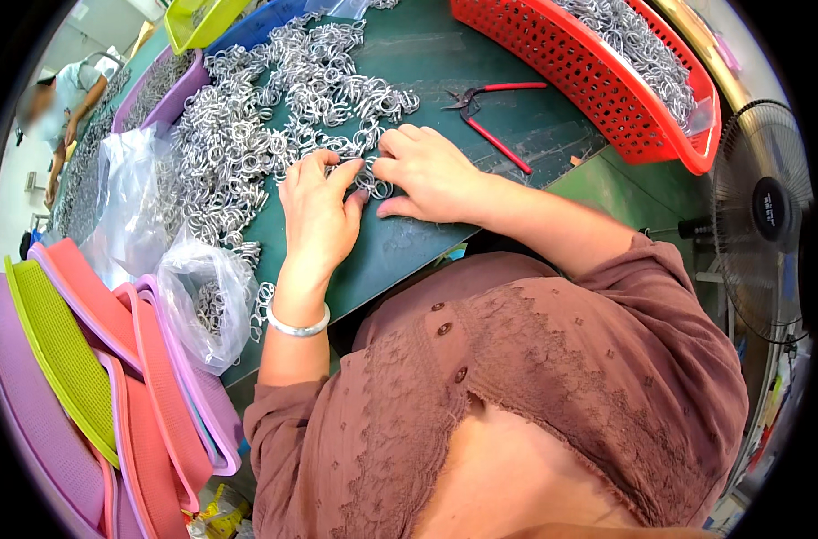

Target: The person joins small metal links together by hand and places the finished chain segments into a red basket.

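At your left are stacked baskets (63,359), then the green table (409,49), at right a black fan (768,211). Silvery rings (220,126) lie heaped on the table, near your left hand (319,211) and right hand (434,180); whether bent fingers clamp any, I cannot tell.

Metal rings (234,148): small, round, open-centred, silver-coloured, with a bright finish. Quantity is large; the rings lie loose and overlapping at mixed angles (finer detail of each piece is too small to tell). They form a heap on the green tabletop (413,54), densest at the left and breaking into thinner, irregular strands toward the right. A small cluster (375,187) lies at the near right edge, partly covered.
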### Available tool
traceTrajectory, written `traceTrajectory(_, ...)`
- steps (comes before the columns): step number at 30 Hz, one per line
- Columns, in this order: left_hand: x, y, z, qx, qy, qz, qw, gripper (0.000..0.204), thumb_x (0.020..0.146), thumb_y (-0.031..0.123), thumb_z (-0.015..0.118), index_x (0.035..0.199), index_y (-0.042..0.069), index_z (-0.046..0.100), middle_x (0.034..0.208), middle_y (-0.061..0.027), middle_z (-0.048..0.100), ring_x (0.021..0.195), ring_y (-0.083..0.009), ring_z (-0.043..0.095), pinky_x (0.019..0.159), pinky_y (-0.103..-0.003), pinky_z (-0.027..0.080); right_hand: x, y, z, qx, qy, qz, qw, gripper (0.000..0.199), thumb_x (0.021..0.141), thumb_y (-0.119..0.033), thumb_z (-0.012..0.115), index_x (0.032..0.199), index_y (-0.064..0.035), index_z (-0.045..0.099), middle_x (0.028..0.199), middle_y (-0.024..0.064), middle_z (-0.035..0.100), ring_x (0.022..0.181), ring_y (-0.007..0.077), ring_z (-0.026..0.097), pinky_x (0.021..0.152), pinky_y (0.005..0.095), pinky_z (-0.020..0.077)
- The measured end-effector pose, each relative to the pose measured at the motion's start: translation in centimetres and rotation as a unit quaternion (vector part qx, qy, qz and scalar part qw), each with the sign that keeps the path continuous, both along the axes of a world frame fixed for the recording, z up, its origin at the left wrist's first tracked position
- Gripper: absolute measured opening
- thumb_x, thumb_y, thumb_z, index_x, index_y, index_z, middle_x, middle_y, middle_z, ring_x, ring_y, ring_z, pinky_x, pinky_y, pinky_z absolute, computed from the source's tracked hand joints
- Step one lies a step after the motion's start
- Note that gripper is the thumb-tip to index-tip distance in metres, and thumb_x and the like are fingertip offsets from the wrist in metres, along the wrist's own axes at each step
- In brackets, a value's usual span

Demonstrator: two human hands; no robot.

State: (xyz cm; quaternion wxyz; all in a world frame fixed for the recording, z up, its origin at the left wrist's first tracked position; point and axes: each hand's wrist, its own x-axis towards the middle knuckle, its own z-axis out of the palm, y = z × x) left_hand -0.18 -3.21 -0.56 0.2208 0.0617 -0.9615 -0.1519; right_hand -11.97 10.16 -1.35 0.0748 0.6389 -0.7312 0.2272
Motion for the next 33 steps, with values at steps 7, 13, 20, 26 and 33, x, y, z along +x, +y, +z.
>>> traceTrajectory(7,0.4,0.0,0.1,0.010,-0.035,0.007,0.999,0.037,0.062,0.013,0.070,0.097,0.008,0.060,0.104,-0.0089,0.050,0.102,-0.0273,0.042,0.088,-0.038,0.031,-0.6,-0.1,-0.5,-0.054,-0.081,0.024,0.995,0.013,0.065,-0.009,0.060,0.076,-0.0027,0.058,0.085,0.0087,0.051,0.081,0.0265,0.047,0.073,0.0341,0.0401)
traceTrajectory(13,0.2,-0.6,-0.2,0.116,-0.023,-0.055,0.991,0.040,0.063,0.011,0.069,0.101,0.006,0.058,0.105,-0.0090,0.052,0.103,-0.0258,0.044,0.086,-0.034,0.034,-1.9,0.4,1.1,-0.025,-0.290,0.036,0.956,0.012,0.074,-0.009,0.056,0.082,0.0001,0.056,0.077,0.0083,0.056,0.074,0.0194,0.052,0.069,0.0299,0.0420)
traceTrajectory(20,-0.4,0.2,0.6,0.633,-0.057,-0.181,0.751,0.045,0.077,0.005,0.059,0.119,0.000,0.043,0.109,-0.0097,0.053,0.098,-0.0156,0.051,0.087,-0.028,0.038,-2.4,0.8,2.4,-0.030,-0.522,0.082,0.849,0.012,0.083,-0.008,0.052,0.090,0.0012,0.056,0.077,0.0011,0.057,0.070,0.0072,0.050,0.063,0.0221,0.0423)
traceTrajectory(26,-0.7,0.4,1.0,0.703,-0.051,-0.153,0.693,0.040,0.080,0.004,0.056,0.117,-0.003,0.041,0.103,-0.0132,0.056,0.088,-0.0183,0.058,0.078,-0.027,0.047,-2.5,1.2,2.5,-0.062,-0.615,0.089,0.781,0.014,0.083,-0.007,0.052,0.092,0.0024,0.055,0.079,0.0034,0.058,0.069,0.0085,0.054,0.063,0.0217,0.0449)
traceTrajectory(33,-0.9,1.3,1.0,0.776,-0.032,-0.158,0.610,0.038,0.081,0.002,0.052,0.117,-0.003,0.040,0.102,-0.0157,0.056,0.091,-0.0211,0.058,0.075,-0.028,0.050,-3.0,2.0,2.3,-0.092,-0.652,0.093,0.747,0.015,0.082,-0.007,0.054,0.094,0.0023,0.055,0.080,0.0041,0.059,0.068,0.0086,0.054,0.062,0.0208,0.0452)
